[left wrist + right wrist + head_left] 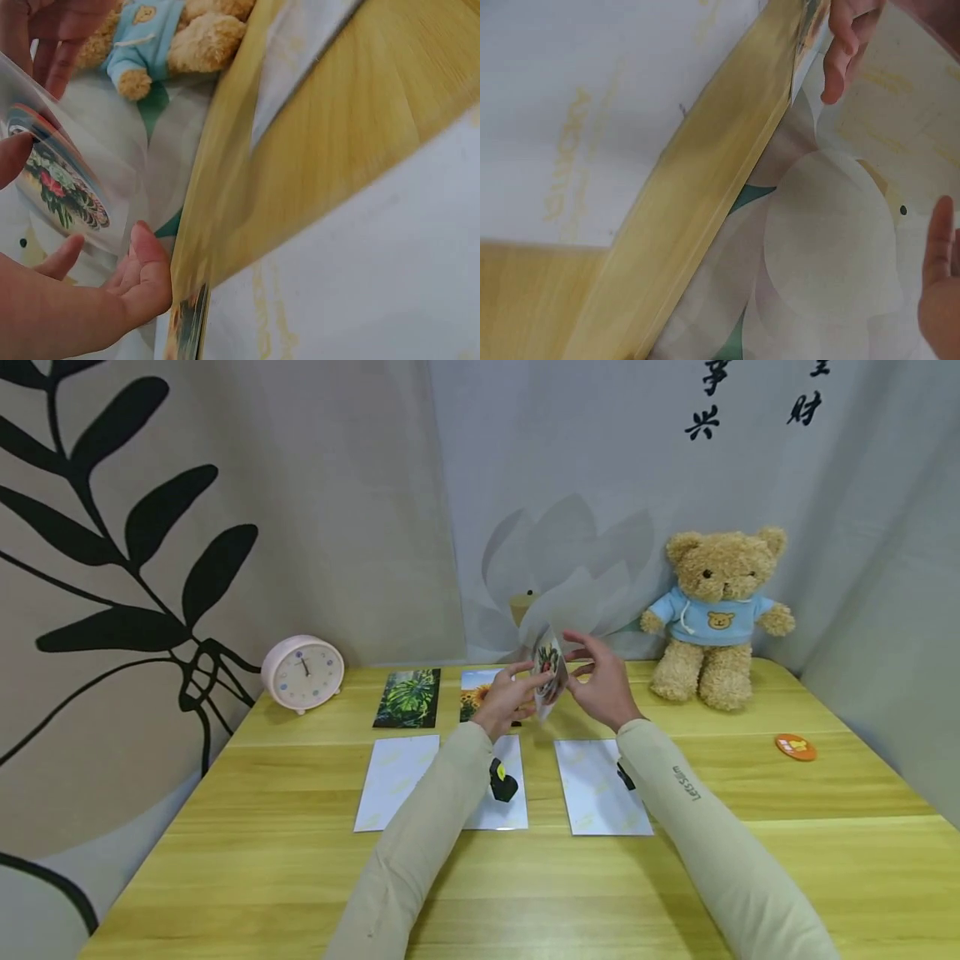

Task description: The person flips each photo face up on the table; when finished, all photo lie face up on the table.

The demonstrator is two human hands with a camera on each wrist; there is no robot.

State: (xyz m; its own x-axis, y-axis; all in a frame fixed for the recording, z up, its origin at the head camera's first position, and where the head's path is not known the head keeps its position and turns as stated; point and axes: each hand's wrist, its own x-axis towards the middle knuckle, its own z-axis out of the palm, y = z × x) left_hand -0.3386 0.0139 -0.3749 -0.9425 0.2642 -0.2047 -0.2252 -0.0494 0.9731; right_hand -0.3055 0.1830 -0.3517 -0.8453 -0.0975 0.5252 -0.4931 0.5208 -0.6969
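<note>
In front of my chest, over the far part of the table, my left hand [512,693] holds a glossy photo print [550,662] that stands tilted and bent. Red flowers and green leaves show on its face in the left wrist view, and its pale back [900,112] carries faint yellow marks in the right wrist view. My right hand [603,685] is beside the print's right edge with fingers spread. A sunflower picture [475,687] lies partly hidden behind the left hand, and a green leaf picture [408,697] lies to its left.
Three white sheets lie nearer me: a left one [392,777], a middle one [504,810] partly under my left sleeve, and a right one [600,785]. A pink clock [303,673] stands at back left, a teddy bear [720,618] at back right, near an orange disc [796,747].
</note>
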